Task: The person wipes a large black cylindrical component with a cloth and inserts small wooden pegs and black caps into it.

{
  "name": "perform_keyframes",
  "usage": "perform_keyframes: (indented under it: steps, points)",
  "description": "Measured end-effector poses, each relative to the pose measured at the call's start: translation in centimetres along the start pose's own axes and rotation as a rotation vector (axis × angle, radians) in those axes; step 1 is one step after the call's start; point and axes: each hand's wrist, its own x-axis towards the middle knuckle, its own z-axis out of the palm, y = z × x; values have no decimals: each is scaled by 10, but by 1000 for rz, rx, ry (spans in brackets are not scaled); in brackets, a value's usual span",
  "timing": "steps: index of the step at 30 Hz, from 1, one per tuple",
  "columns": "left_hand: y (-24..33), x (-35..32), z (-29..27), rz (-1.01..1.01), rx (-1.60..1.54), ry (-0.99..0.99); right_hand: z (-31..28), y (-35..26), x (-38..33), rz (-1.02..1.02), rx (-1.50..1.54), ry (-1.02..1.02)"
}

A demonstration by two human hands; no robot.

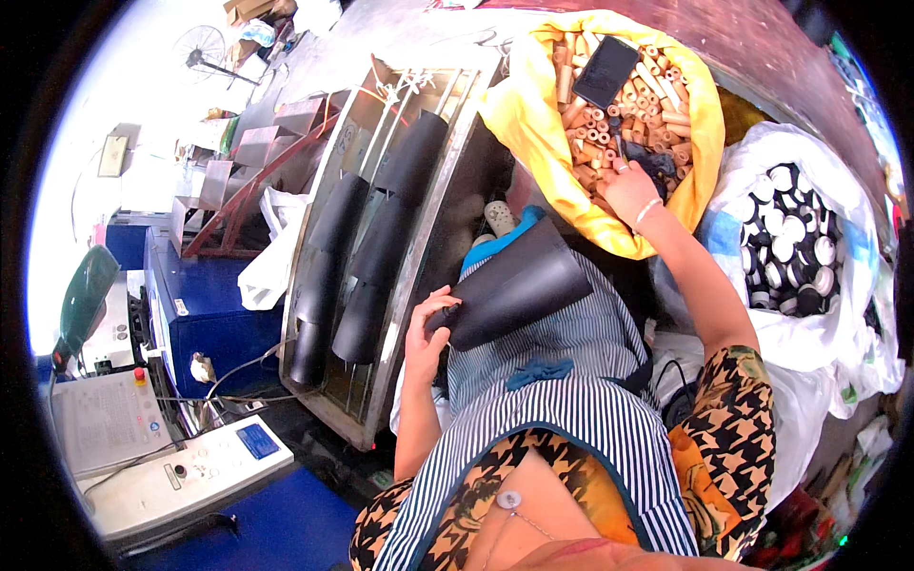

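At the centre of the frame we see a black cone-shaped sleeve (519, 295) lying across the lap on a striped apron (562, 390). The left hand (430, 328) is clamped on its narrow lower end, fingers curled around the rim. The right hand (628, 188), well apart from the left, reaches to the upper right of the frame into a yellow bag (519, 114) full of short tan tubes (647, 100); its fingers are bent down among the tubes, but we cannot tell whether they grip one. A dark flat phone (606, 72) lies on the tubes. To the right, a white bag (838, 324) holds round black-and-white caps (790, 247). Left of centre, a metal rack (381, 266) carries more black sleeves (357, 257). In the lower left sits a grey control box (181, 471).
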Motion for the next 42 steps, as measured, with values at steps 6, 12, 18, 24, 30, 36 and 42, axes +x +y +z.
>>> perform_keyframes:
  steps: [6, 12, 18, 24, 30, 36, 42]
  points:
    - [-6, 4, 21, -165, -382, 359, -34, -8, 14, 22, -97, -60]
    - [-7, 18, 36, -247, -372, 499, -66, -4, -14, 54, 96, 173]
    - [-12, 9, 43, -124, -348, 441, 10, 3, 20, 31, 60, -300]
    - [-9, 4, 40, -123, -390, 433, -12, -25, 53, 317, 161, -416]
    - [-13, 12, 36, -82, -487, 406, -94, -38, 8, 197, 688, 166]
    - [-10, 23, 40, -117, -478, 414, -162, -118, -23, -196, 1413, 139]
    - [-13, 20, 45, -113, -522, 383, -158, -153, -28, -75, 1956, 102]
